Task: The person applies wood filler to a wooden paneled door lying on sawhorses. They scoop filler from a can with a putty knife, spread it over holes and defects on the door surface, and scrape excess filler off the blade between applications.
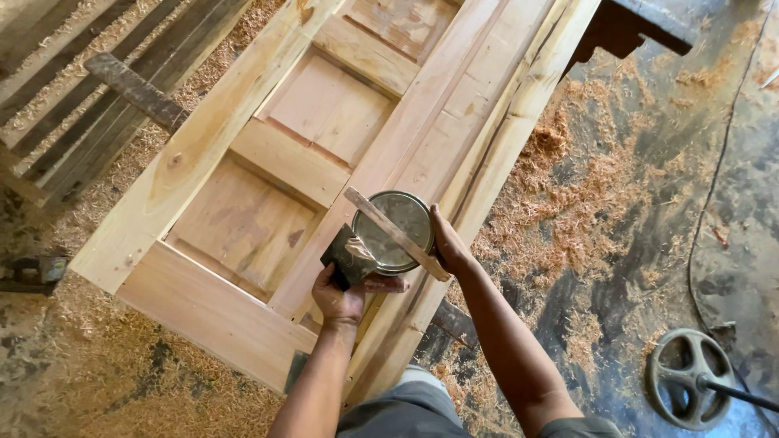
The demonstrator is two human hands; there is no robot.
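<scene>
On the near end of the panelled wooden door (268, 162), a round metal tin (398, 229) sits on the middle stile. The right hand (448, 243) cups its rim; a flat stick (395, 234) lies across it. The left hand (345, 296) grips a dark scraper (345, 255).

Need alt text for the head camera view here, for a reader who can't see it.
Seen from above, a person's right hand steadies a round metal tin with a flat wooden stick across it, while the left hand holds a dark flat scraper beside it. Both rest on an unfinished panelled wooden door above a floor strewn with sawdust.
</scene>
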